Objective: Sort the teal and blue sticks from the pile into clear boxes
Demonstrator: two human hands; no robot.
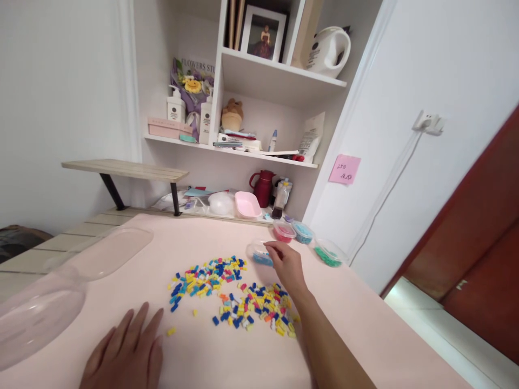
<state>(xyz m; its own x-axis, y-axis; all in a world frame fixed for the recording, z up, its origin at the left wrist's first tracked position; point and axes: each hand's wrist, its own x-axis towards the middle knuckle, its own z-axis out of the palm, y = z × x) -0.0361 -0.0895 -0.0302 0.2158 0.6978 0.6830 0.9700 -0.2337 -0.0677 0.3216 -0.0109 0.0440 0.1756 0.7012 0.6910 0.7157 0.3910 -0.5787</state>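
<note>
My left hand point(125, 351) lies flat on the pink tabletop, fingers stretched out and holding nothing. A yellow brick point(171, 331) sits just beyond its fingertips. My right hand point(287, 267) is over the right edge of a clear tub with blue bricks point(261, 255), its thumb and fingers pinched together. Whatever is between those fingertips is too small to make out. Two loose piles of small toy bricks lie between my hands: a farther pile point(208, 276) and a nearer pile point(259, 307), both mixing yellow, blue, white and red pieces.
Behind the right hand stand clear tubs of red bricks point(284, 231), light blue bricks point(304, 232) and green bricks point(328, 256). Clear plastic trays point(117, 251) lie at the left. At the back are a pink basin point(247, 205), a dark red jug point(263, 188) and a bottle point(280, 200).
</note>
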